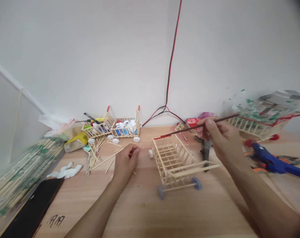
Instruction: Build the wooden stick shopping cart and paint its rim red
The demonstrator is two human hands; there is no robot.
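Holding thin rod [202, 126], right hand [221, 142] grip pinching shaft; red tip on stick cart [174, 162] rim, counter [145, 208] centre; left hand [126, 161] 9 o'clock of cart, grip pressed together. Best: steady tip, light pressure.

The toy cart [174, 162] is bare pale wooden sticks, matt; its wheels [196, 182] look smooth grey-blue plastic. The thin stick [184, 130] is dark and matt. The tabletop [145, 205] shows smooth light wood grain; the glue gun [274, 162] is glossy blue plastic.

Near table [145, 211] front open; stick cart [176, 162] blocks centre, glue gun [271, 162] right, loose sticks [100, 158] left.
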